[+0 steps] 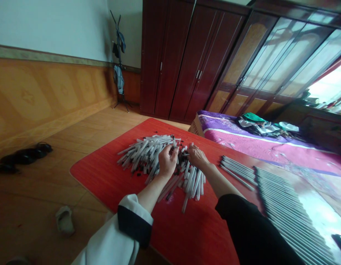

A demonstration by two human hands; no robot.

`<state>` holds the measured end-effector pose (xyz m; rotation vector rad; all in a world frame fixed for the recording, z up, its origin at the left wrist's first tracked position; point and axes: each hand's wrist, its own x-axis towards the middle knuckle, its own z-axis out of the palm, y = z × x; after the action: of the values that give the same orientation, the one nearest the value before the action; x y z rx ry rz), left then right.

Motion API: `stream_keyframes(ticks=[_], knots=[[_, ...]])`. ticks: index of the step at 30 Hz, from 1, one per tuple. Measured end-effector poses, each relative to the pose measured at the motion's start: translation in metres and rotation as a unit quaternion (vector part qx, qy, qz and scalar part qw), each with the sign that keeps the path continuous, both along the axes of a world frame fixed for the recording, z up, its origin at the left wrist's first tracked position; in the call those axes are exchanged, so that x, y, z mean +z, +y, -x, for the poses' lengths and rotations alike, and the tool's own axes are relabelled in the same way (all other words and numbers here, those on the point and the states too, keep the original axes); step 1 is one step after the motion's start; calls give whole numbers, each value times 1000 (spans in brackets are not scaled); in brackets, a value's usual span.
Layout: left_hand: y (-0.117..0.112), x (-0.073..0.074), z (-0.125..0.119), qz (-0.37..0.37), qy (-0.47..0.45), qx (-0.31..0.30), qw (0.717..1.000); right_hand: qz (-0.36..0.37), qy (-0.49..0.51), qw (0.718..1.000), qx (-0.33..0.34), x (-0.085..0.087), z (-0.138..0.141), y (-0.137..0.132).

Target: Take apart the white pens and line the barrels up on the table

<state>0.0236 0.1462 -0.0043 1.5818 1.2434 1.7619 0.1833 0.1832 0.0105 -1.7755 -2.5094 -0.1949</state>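
My left hand [167, 161] is closed around a slim white pen-like tube [174, 142] with a dark upper end, held upright over the red table [198, 228]. Close by on the right, my right hand [197, 156] reaches down among small black pieces [183, 157]; its fingers are curled together, and what they grip is hidden. A large heap of similar white tubes [148, 151] lies left of my hands. A smaller bunch of white tubes [194, 182] spreads below and between my wrists.
To the right, several black-ended tubes [238, 170] lie side by side, next to a long neat row of tubes [289, 206]. A dark flat object [340, 244] sits at the right edge. Behind the table stands a bed [228, 127] with clothes; a slipper [64, 220] lies on the floor.
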Motion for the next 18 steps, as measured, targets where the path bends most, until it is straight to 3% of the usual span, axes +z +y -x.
stream_keyframes(ticks=[4,8,13,18], knots=[[2,0,0,29,-108,-42,993,-44,103,993,-27,-2,-4,-24],[1,1,-4,82,-208,-128,966,-49,247,965,-77,-11,-10,-64],[-7,1,-16,127,-250,-217,935,-68,374,917,-122,-20,-13,-104],[-14,-3,-24,162,-270,-242,918,-67,395,905,-143,-21,-12,-113]])
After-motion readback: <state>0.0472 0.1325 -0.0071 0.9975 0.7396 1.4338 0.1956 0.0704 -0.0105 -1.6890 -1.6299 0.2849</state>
